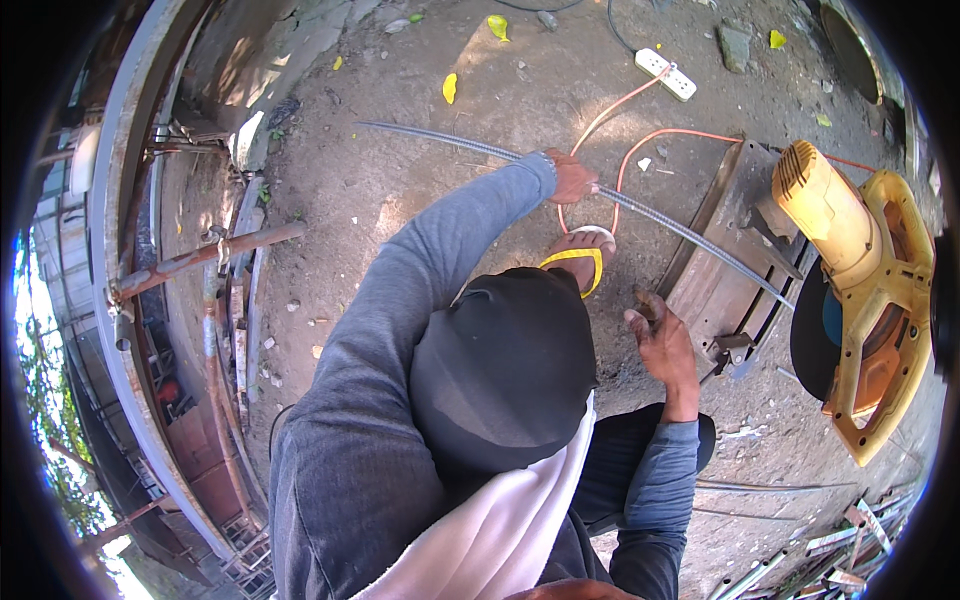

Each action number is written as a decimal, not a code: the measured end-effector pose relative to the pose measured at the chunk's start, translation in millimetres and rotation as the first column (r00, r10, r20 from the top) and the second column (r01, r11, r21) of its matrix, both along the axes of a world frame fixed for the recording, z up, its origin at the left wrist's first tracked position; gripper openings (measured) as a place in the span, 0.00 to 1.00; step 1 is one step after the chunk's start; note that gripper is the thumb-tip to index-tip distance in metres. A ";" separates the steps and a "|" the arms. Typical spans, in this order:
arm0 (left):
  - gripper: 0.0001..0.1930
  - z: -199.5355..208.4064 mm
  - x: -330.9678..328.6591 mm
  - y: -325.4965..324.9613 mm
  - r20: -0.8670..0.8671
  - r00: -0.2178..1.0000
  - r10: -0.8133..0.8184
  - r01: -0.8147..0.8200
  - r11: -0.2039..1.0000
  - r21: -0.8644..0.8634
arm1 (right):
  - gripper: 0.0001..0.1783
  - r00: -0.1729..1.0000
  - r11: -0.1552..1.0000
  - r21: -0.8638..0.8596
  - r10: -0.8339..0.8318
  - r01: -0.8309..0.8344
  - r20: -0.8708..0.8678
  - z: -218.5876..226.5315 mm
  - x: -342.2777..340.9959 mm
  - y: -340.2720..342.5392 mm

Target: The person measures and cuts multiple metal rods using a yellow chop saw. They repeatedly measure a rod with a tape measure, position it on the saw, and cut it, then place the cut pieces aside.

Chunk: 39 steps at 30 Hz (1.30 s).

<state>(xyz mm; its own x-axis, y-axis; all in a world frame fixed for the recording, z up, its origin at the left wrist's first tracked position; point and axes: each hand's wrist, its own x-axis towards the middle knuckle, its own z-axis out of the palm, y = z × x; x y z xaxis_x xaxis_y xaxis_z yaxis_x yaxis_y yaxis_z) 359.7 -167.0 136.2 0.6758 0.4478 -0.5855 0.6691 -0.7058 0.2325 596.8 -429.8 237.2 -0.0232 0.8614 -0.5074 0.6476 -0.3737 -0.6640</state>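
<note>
My left hand [573, 178] is closed around a long ribbed steel bar [684, 231]. The bar slants from the far left down to the right, over the metal base [722, 262] of a yellow cut-off saw [850, 270]. Its right end reaches the edge of the saw's dark cutting disc [812, 338]; whether they touch I cannot tell. Close to the base's near-left edge is my right hand [664, 345], loosely curled with thumb and forefinger apart and nothing visible in it. A foot in a yellow-strapped sandal [580, 260] stands below the bar, between my hands.
An orange cord [630, 160] loops on the dirt beneath the bar, beside a white power strip [665, 74] farther off. Rusty steel framing [215, 258] runs along the left. Loose metal scrap [850, 545] lies at the lower right. A grey stone [735, 47] sits at the far right.
</note>
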 end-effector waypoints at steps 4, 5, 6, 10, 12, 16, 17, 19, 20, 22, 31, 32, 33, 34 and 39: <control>0.20 -2.4 0.1 -1.5 0.007 1.000 0.011 -0.011 1.000 0.011 | 0.26 1.000 1.000 -0.025 -0.014 0.013 -0.018 5.1 -0.1 3.2; 0.20 -2.2 0.7 -1.8 0.008 1.000 0.014 -0.015 1.000 0.009 | 0.26 0.999 0.999 -0.030 -0.023 0.022 -0.032 6.0 -0.6 4.0; 0.20 -4.0 0.0 -1.7 0.002 1.000 0.005 -0.005 1.000 0.017 | 0.26 0.998 0.999 -0.034 -0.030 0.029 -0.048 6.7 -1.0 4.3; 0.21 -2.2 2.0 -1.5 -0.024 0.999 -0.041 0.042 0.998 0.050 | 0.26 1.000 1.000 0.005 -0.010 0.010 -0.011 -0.2 2.3 1.2; 0.21 1.0 2.4 -1.8 -0.027 0.998 -0.053 0.054 0.996 0.068 | 0.26 1.000 1.000 0.004 -0.019 0.019 -0.019 0.4 3.2 1.5; 0.21 3.0 0.2 -2.3 -0.028 0.999 -0.037 0.039 0.996 0.075 | 0.26 1.000 1.000 0.005 -0.005 0.005 -0.007 1.7 1.8 1.2; 0.21 3.5 -0.6 -2.8 -0.033 0.999 -0.031 0.033 0.997 0.070 | 0.26 1.000 1.000 0.001 -0.008 0.008 -0.015 -1.0 1.8 0.3; 0.21 4.1 -3.1 -4.0 -0.031 0.999 -0.019 0.021 0.997 0.075 | 0.25 0.999 1.000 -0.002 -0.015 0.015 -0.028 -3.2 0.4 0.1; 0.21 4.3 -5.0 -4.8 -0.029 0.999 -0.014 0.016 0.997 0.078 | 0.25 0.999 1.000 -0.004 -0.022 0.022 -0.033 -3.7 -1.5 -0.2; 0.21 6.9 -3.0 -6.0 -0.033 0.999 -0.014 0.016 0.997 0.075 | 0.25 0.999 1.000 -0.007 -0.028 0.028 -0.025 -1.1 -1.1 0.1; 0.18 -63.4 -26.1 5.1 0.295 0.936 0.193 -0.136 0.970 -0.203 | 0.29 1.000 0.998 0.056 0.007 -0.009 0.031 -4.9 5.4 -7.1; 0.18 -44.1 -20.3 5.6 0.181 0.975 0.131 -0.119 0.990 -0.079 | 0.30 0.999 1.000 -0.022 0.013 -0.012 0.045 -4.4 6.1 -4.5; 0.19 -33.7 -16.0 7.4 0.161 0.981 0.105 -0.093 0.993 -0.076 | 0.30 1.000 1.000 0.015 -0.002 0.001 0.026 1.8 9.9 -5.7; 0.19 -24.4 -8.7 8.8 0.154 0.984 0.085 -0.073 0.994 -0.081 | 0.30 0.999 1.000 0.003 -0.018 0.018 0.036 4.5 15.9 -9.5; 0.22 -18.7 -1.8 20.5 0.151 0.986 0.071 -0.060 0.995 -0.077 | 0.30 0.997 0.998 -0.020 -0.065 0.066 0.038 24.3 18.2 -13.3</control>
